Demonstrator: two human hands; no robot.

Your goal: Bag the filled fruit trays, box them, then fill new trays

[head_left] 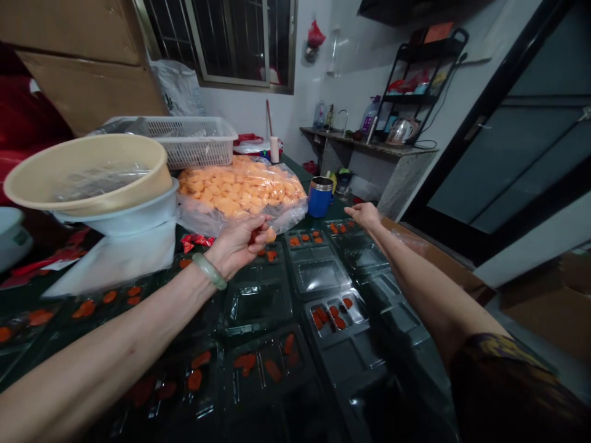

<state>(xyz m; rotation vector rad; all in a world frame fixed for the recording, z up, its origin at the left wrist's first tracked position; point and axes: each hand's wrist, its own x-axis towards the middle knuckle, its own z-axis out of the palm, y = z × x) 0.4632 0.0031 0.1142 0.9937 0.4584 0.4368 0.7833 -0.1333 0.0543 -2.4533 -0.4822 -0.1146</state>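
Observation:
My left hand (pixel 247 240), with a green bangle at its wrist, is closed in front of the clear bag. A small light orange piece (pixel 271 235) shows at its fingertips. Over the far right trays, my right hand (pixel 364 215) has its fingers drawn together; what they hold, if anything, I cannot make out. Clear plastic compartment trays (pixel 322 274) lie in rows on the dark table. Flat red-orange pieces (pixel 244 363) sit in several of their small compartments. The clear bag (pixel 289 215) is full of light orange pieces (pixel 231 187).
A blue mug (pixel 320 197) stands right of the bag. At left, a cream basin (pixel 87 197) rests on a white bowl (pixel 133 215), with a white plastic basket (pixel 198 151) behind. Red wrappers (pixel 197 242) lie near my left wrist. Cardboard boxes (pixel 549 301) stand at right.

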